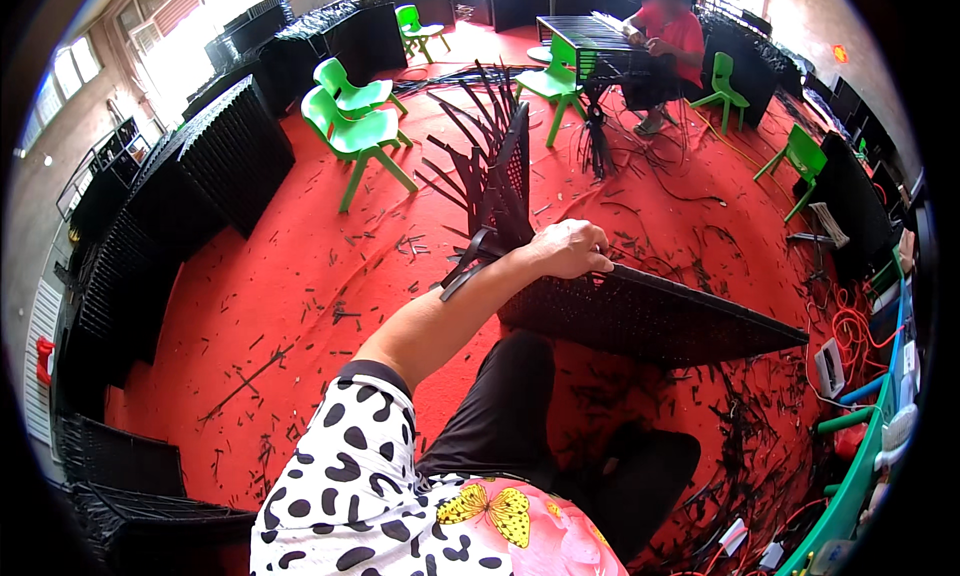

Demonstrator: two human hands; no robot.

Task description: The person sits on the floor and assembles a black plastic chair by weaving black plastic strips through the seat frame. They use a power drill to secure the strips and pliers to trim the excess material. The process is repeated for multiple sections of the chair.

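Note:
My left hand [572, 249] reaches out from the lower left and closes on the near edge of a black perforated plastic panel [660, 321], which lies tilted above the red floor. A second black panel [513, 181] stands upright at that corner, with several long black strips [455, 166] fanning out behind it. More black strips [462, 268] stick out just below my wrist. My forearm is bare and my sleeve is white with black spots. My right hand is out of the picture.
Stacks of black panels [215, 161] line the left side and the back wall. Green plastic chairs [357, 126] stand on the red floor [300, 276], which is littered with black scraps. A person in a red top [670, 31] sits at a far table. Orange cable [850, 326] lies at right.

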